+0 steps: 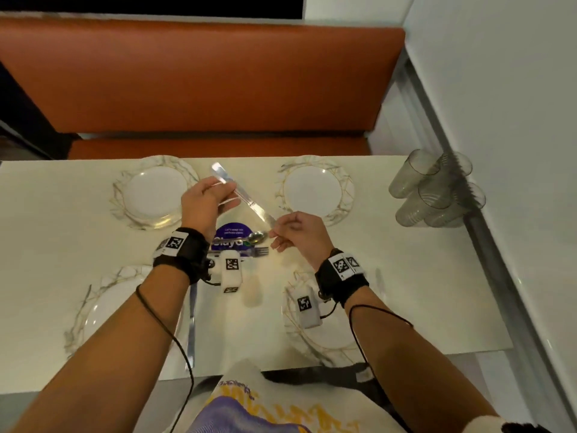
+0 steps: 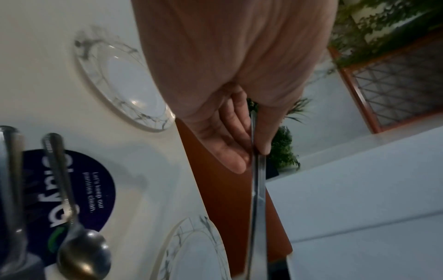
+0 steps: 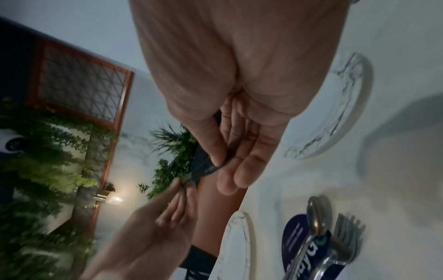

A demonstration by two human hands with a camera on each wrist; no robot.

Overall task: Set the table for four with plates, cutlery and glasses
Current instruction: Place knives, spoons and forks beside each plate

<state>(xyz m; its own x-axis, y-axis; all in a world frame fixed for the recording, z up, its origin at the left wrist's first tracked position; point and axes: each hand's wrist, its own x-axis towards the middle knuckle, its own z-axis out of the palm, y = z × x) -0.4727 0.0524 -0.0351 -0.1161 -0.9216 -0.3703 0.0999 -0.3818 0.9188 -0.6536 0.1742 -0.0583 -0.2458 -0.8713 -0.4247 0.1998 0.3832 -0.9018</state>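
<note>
So, plates (image 1: 154,192) surround my hands; both left hand (image 1: 206,201) and right hand (image 1: 296,231) pinch one knife (image 1: 246,201); remaining cutlery (image 1: 254,242) and glasses (image 1: 434,189) wait unplaced.

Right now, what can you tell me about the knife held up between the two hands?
The knife is a long, slim, shiny piece that looks like polished steel, with a rounded blade tip pointing to the far side of the table. It is lifted off the table, slanting between the two far plates. The left hand pinches it partway along; the right hand pinches the near end. Nothing else touches it.
</note>
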